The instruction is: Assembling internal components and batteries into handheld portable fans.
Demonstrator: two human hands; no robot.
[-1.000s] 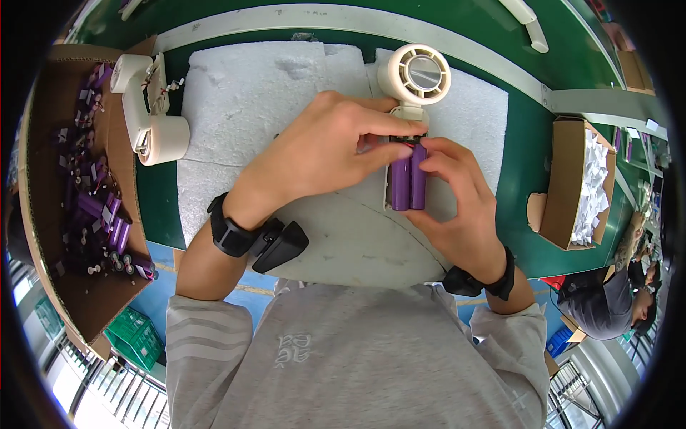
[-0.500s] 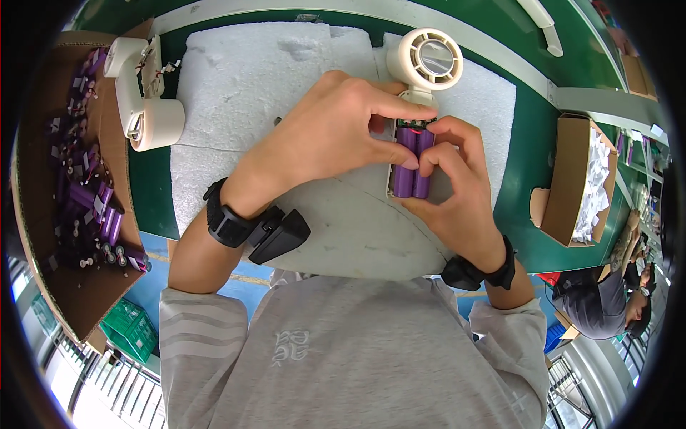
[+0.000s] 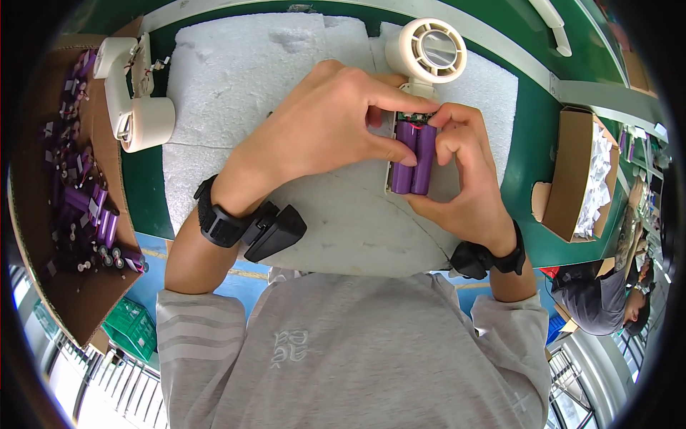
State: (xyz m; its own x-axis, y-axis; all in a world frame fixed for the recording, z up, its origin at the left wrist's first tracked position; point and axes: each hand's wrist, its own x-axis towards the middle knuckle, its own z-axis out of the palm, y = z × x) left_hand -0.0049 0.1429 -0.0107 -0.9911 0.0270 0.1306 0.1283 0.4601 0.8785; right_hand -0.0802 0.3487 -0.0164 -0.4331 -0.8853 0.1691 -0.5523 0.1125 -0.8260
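A cream handheld fan (image 3: 398, 50) with a round ribbed head lies with its handle open toward me. Inside the handle sits a battery pack (image 3: 414, 168) of two purple cells, side by side and slightly tilted. A small green circuit board with red wire (image 3: 409, 119) shows just above the cells. My left hand (image 3: 332, 118) grips the handle from the left, thumb pressed on the left cell and fingers reaching over the handle's top. My right hand (image 3: 475, 171) curls round the right side of the pack, index finger by its upper end and thumb at its lower end.
A cardboard box (image 3: 107, 193) of purple battery packs stands left. Beside it lie more cream fan parts (image 3: 153, 121). White foam (image 3: 221, 79) and a grey board lie beneath my hands. At right is a box (image 3: 564, 171) of white paper pieces; a person (image 3: 600, 300) sits beyond.
My right fingers have slid off the face of the cells to their right side, so more of the right cell shows. My left thumb stays on the pack. The view has shifted slightly.
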